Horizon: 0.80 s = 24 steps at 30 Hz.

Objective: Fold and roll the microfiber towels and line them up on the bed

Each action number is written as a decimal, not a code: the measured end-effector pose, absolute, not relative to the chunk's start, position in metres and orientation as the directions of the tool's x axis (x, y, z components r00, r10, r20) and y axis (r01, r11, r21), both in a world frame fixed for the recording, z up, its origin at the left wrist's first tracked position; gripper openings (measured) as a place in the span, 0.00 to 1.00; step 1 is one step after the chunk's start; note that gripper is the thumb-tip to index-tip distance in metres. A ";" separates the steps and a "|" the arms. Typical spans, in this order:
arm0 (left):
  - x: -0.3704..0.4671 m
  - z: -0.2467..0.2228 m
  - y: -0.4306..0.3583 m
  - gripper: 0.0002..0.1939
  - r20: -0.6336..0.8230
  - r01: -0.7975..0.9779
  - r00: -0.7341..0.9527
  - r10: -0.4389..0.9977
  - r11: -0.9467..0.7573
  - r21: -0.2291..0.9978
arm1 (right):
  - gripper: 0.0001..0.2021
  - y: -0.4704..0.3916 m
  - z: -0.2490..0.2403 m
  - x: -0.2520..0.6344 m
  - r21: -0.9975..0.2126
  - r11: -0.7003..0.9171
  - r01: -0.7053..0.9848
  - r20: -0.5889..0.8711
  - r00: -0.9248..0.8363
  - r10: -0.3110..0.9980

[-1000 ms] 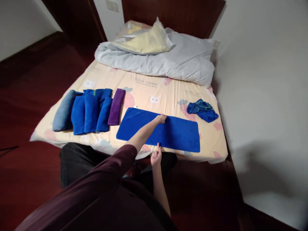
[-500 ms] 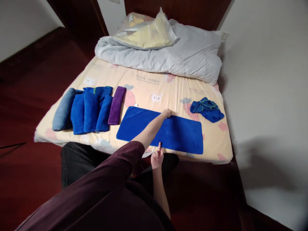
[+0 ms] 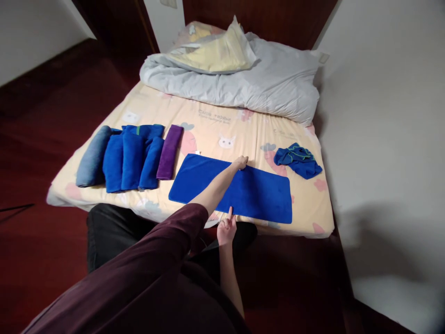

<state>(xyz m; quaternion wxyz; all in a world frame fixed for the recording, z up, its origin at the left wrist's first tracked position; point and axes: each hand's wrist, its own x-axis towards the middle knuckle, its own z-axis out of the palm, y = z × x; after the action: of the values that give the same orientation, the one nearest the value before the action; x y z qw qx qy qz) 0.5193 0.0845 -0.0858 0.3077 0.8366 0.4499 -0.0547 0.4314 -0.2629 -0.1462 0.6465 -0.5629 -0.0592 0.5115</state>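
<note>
A blue towel point(image 3: 264, 192) lies flat and long across the front of the bed. At about the middle of its far edge is my left hand point(image 3: 240, 162), its fingers closed on that edge. My left forearm crosses over the cloth and hides part of it. My right hand point(image 3: 226, 232) is palm up at the near edge. One finger stretches out with its tip on the towel's border, and the other fingers are curled with nothing visible in them.
On the left lie several rolled or folded blue towels point(image 3: 132, 160), a grey-blue roll point(image 3: 92, 157) and a folded purple towel point(image 3: 170, 152). A crumpled blue cloth with green edging point(image 3: 298, 160) lies right. Grey bedding point(image 3: 278, 79) fills the bed's point(image 3: 222, 125) far end. A wall point(image 3: 389, 139) stands right.
The view has shifted very slightly. Both hands and the blue towel stay in the same places relative to each other.
</note>
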 end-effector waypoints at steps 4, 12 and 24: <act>0.519 -0.086 0.085 0.25 -0.367 0.781 0.595 0.715 -0.406 0.474 | 0.25 -0.265 -0.146 0.427 -0.772 -0.122 -0.624 -0.509 0.491 0.707; 0.516 -0.083 0.084 0.21 -0.322 0.766 0.597 0.735 -0.402 0.502 | 0.22 -0.267 -0.132 0.429 -0.828 -0.298 -0.474 -0.547 0.567 0.616; 0.499 -0.019 0.072 0.16 -0.141 0.677 0.625 0.768 -0.443 0.588 | 0.27 -0.269 -0.104 0.413 -0.927 -0.211 -0.310 -0.374 0.811 0.450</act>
<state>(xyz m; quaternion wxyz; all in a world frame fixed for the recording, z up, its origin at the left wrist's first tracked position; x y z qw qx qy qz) 0.4986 0.0716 -0.0195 0.3105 0.8462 0.4268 0.0732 0.4133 -0.2689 -0.1044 0.6263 -0.7165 -0.0486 0.3033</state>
